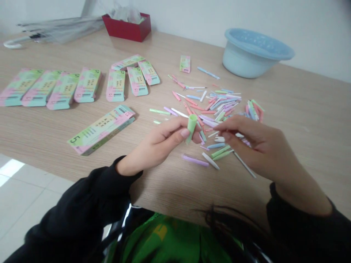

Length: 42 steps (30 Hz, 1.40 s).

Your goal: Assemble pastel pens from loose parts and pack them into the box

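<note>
My left hand [161, 140] pinches a short green pen barrel [191, 125] between thumb and fingers, its open end up. My right hand [255, 144] is closed in a pinch just right of it, fingertips near the barrel, holding something thin I cannot make out; a thin white rod [245, 165] shows below this hand. Beneath both hands lie loose pastel pen parts [219, 104] in pink, blue, green, purple and white, spread over the wooden table [49, 128]. A purple piece [194, 160] lies close to the table's front edge.
Several flat pastel boxes [63, 89] lie in a row at the left, one longer box [101, 128] nearer me. A small box [185, 63] stands behind the pile. A light blue basin [253, 52] sits back right, a red box [127, 26] and a folded umbrella [55, 29] at the back.
</note>
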Motion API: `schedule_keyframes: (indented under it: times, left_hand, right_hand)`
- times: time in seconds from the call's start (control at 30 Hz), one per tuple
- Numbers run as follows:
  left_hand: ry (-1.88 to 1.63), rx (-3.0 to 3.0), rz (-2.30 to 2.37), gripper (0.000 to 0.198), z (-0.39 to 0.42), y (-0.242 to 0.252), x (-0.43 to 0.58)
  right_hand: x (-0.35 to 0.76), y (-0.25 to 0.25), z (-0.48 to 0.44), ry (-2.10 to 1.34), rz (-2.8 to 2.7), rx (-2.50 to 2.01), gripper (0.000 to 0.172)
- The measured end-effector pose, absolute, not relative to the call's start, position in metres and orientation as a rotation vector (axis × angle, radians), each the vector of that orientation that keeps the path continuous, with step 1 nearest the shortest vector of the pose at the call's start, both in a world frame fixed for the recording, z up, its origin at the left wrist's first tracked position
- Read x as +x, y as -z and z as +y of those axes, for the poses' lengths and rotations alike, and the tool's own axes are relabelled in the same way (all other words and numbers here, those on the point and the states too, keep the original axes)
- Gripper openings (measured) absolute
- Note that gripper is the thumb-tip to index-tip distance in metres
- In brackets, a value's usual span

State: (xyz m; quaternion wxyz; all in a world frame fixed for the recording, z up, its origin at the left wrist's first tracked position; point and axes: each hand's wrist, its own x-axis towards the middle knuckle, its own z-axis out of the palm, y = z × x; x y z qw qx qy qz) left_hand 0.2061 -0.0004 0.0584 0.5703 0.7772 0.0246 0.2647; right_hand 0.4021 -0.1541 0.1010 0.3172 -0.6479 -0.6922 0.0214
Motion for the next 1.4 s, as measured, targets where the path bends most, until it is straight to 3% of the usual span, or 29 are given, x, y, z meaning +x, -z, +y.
schedule_keyframes:
  times: [0.3, 0.77, 1.03, 1.2, 1.4]
  left_hand:
    - [-0.759, 1.908, 0.223, 0.031, 0.0, -0.075, 0.194]
    - [-0.472, 2.03, 0.328, 0.029, -0.026, -0.056, 0.194]
    - [-0.396, 1.831, 0.387, 0.028, -0.046, -0.034, 0.206]
    - [-0.37, 1.724, 0.399, 0.029, -0.058, -0.028, 0.21]
    - [-0.399, 1.691, 0.422, 0.028, -0.057, -0.026, 0.209]
  right_hand:
    - [0.433, -0.06, -0.194, -0.114, -1.876, -1.787, 0.025]
    - [0.451, 0.0, -0.203, -0.031, -1.962, -2.087, 0.021]
    - [0.454, 0.014, -0.2, -0.056, -1.878, -2.064, 0.019]
    - [0.456, 0.015, -0.201, -0.115, -1.803, -1.938, 0.03]
    - [0.456, 0.014, -0.202, -0.063, -1.763, -1.917, 0.03]
